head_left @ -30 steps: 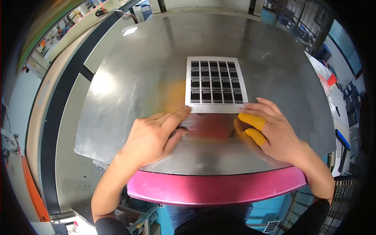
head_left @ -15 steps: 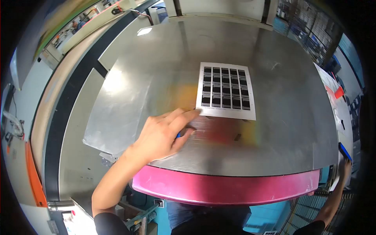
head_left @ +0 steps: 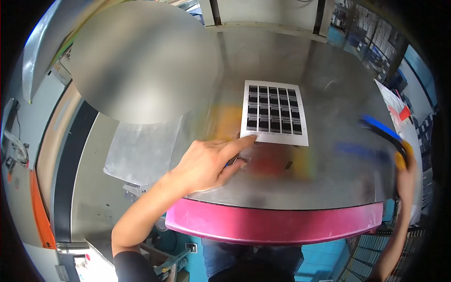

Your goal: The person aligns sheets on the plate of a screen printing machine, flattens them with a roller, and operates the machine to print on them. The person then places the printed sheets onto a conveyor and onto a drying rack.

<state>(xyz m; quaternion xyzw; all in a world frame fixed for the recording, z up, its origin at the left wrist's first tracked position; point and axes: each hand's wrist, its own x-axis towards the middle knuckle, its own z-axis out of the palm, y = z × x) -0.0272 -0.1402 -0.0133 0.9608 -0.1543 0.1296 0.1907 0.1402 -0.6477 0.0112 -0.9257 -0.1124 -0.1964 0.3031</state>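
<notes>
A white sheet (head_left: 276, 137) printed with rows of black rectangles lies on the grey metal table top (head_left: 343, 183). My left hand (head_left: 211, 162) presses its index finger on the sheet's lower left corner. Its other fingers curl over a small blue and dark thing (head_left: 230, 162), mostly hidden, whose kind I cannot make out. At the table's right edge, my right hand (head_left: 405, 171) is closed around a blue-and-black tool (head_left: 383, 131) with a yellow part, perhaps a brush. The tool is raised over the table and smeared by motion.
A large smooth grey round shape (head_left: 145, 61) covers the upper left; I cannot tell what it is. A pink curved panel (head_left: 277, 223) runs along the table's front. Papers and a red object (head_left: 404, 113) lie on the right. A white machine wall (head_left: 268, 14) stands behind.
My right hand has come up and inward from the right side, bringing the blue-and-black tool over the table. A grey round shape now covers the upper left. My left hand still presses the sheet's corner.
</notes>
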